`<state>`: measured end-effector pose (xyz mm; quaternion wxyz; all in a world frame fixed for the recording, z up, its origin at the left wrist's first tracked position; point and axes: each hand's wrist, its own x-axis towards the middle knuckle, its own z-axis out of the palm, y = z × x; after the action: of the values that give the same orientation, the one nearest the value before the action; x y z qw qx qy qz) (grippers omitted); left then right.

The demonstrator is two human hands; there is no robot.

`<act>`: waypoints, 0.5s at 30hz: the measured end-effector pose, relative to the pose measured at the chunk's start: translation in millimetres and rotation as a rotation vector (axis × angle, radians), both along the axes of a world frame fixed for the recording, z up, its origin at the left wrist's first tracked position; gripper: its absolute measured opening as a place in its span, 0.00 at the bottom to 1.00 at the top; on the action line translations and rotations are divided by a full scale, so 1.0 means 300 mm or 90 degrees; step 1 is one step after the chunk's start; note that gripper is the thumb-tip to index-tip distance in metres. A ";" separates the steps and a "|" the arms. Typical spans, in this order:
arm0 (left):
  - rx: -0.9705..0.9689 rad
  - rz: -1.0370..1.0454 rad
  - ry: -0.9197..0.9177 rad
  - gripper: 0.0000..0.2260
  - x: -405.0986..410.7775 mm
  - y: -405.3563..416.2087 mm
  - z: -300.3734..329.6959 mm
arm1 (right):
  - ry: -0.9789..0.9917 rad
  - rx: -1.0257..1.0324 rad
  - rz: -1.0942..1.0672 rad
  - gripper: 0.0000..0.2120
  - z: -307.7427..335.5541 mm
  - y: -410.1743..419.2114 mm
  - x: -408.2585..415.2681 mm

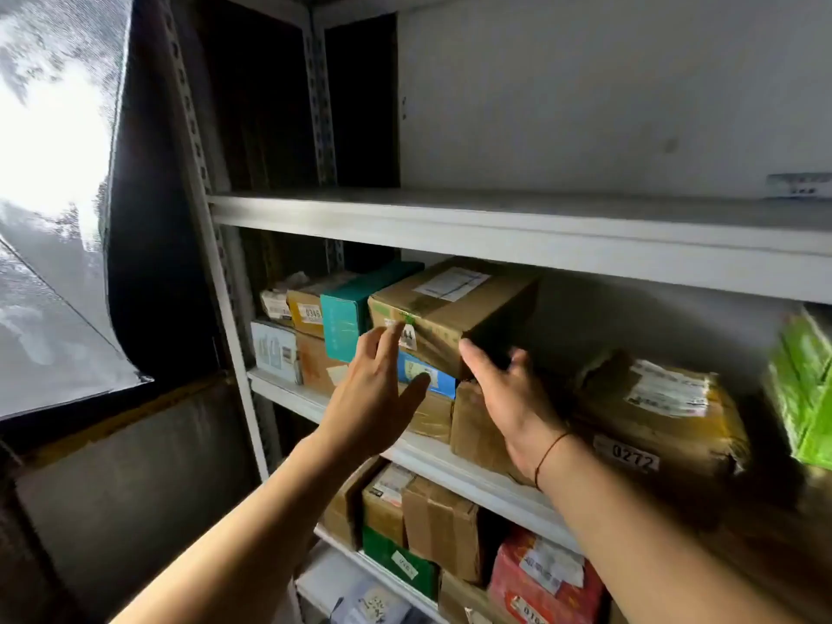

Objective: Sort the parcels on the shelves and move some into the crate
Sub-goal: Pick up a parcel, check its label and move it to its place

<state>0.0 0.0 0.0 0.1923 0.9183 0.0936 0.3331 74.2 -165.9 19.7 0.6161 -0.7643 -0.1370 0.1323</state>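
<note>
Both hands are up at the middle shelf (418, 448), working on a brown cardboard parcel (450, 308) that sits on top of the stack there. The right hand (504, 398) has its grip spread along the parcel's lower right corner, thumb on the front face and fingers curled round into the dark side; whether it is truly clamped I cannot tell. The left hand (378, 389) is open, fingers apart, fingertips just touching the taped front label.

Right under the grip lies a blue box (427, 376), with more brown boxes beneath it. Left of the grip a teal box (346, 313) stands pressed against the parcel, then a tan box marked 0346 (308, 308) and a small white one (274, 351). Right of the grip, well apart, a crumpled brown package tagged 0272 (653, 416) rests on the same shelf, and a green pack (801, 389) at the edge.

The shelf above (495, 231) is bare. The shelf below holds brown boxes, a green box (396, 560) and a red parcel (540, 578).
</note>
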 end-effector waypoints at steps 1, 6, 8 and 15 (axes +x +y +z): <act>0.003 -0.005 -0.019 0.36 0.019 0.017 -0.001 | 0.054 0.048 -0.020 0.51 0.000 0.025 0.016; -0.015 -0.041 -0.100 0.32 0.091 0.069 -0.057 | 0.245 0.270 0.012 0.24 0.069 0.095 0.051; -0.027 -0.063 -0.124 0.30 0.105 0.093 -0.076 | 0.242 0.312 0.000 0.24 0.076 0.115 0.060; -0.320 -0.038 -0.222 0.20 0.133 0.172 -0.051 | 0.172 0.335 -0.115 0.19 0.023 0.080 0.047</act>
<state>39.9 51.5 -15.3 0.4364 0.7734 0.1114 0.4461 88.2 -142.0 26.7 0.8148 -0.5631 -0.0147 0.1372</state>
